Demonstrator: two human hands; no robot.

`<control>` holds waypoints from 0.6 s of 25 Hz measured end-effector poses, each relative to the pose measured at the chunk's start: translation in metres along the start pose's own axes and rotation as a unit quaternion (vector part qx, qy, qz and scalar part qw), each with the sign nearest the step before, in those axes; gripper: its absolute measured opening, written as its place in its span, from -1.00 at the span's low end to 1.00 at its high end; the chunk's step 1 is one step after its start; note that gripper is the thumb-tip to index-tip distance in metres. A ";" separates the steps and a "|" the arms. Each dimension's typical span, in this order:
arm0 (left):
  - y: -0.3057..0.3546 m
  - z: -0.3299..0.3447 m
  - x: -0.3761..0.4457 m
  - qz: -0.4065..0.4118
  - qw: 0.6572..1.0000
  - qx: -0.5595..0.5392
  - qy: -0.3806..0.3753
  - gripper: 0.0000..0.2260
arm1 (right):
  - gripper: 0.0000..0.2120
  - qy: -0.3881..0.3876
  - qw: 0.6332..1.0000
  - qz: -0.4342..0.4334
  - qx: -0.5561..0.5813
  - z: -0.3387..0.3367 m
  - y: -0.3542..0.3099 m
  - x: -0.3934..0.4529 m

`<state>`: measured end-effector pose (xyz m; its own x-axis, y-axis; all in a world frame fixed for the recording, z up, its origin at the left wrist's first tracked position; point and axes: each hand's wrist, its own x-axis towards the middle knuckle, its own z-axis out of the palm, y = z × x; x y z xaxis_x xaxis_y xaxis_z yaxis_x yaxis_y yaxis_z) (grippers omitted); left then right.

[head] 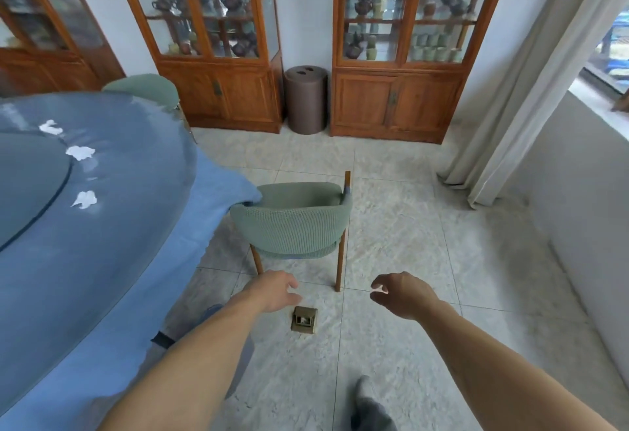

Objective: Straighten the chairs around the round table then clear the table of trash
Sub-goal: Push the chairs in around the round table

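Three crumpled white tissues [80, 152] litter the round blue-clothed table [102, 260] — green knit-backed chair [292, 226] unstraightened; left hand [277, 291], right hand [403, 294] spread, empty.

Your left hand [275, 291] and right hand [401, 294] are hovering empty, fingers spread, over bare floor tiles [408, 226], just short of green chair [292, 226]. Nothing is standing between hands and chair back. Small brass floor box [304, 320] is sitting just below left hand. Table [102, 226] and its hanging blue cloth [221, 192] are crowding chair's left side, cloth touching seat. Right of chair, floor is lying open up to curtain [510, 124] and low wall [585, 209]. Cabinets [398, 100] and brown bin [305, 100] are closing off far side.
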<state>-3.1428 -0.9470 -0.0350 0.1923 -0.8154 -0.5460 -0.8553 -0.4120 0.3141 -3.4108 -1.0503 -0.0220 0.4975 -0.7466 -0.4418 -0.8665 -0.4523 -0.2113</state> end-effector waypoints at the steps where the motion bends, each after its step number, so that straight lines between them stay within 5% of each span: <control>1: 0.002 -0.005 0.013 -0.009 1.000 -0.007 0.003 -0.55 | -0.63 0.001 1.000 -0.008 -0.002 -0.009 0.006 0.018; 15: 0.013 -0.058 0.121 -0.113 0.987 -0.098 0.063 -0.61 | -0.59 -0.012 0.994 -0.099 -0.045 -0.108 0.035 0.190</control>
<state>-3.1026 -1.0748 -0.0515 0.4360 -0.7331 -0.5220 -0.6772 -0.6492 0.3463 -3.3420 -1.2605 -0.0194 0.6557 -0.6271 -0.4205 -0.7439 -0.6317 -0.2180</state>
